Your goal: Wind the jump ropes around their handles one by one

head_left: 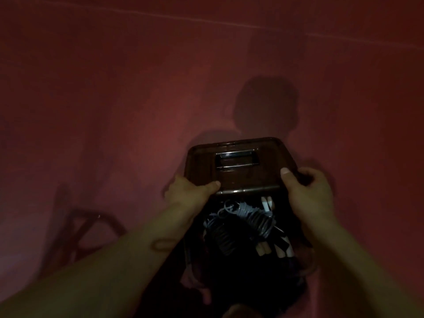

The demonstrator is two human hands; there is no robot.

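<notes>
While both hands' fingers [289, 177] grip the lid [236, 165], grey jump ropes [243, 222] lie coiled.

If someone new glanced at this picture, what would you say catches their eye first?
Probably the two hands, left hand and right hand, gripping a dark translucent lid at centre, held over an open box. Just below it, grey jump ropes wound around pale handles lie inside. Behind, a person's shadow falls on the dim red floor.
</notes>
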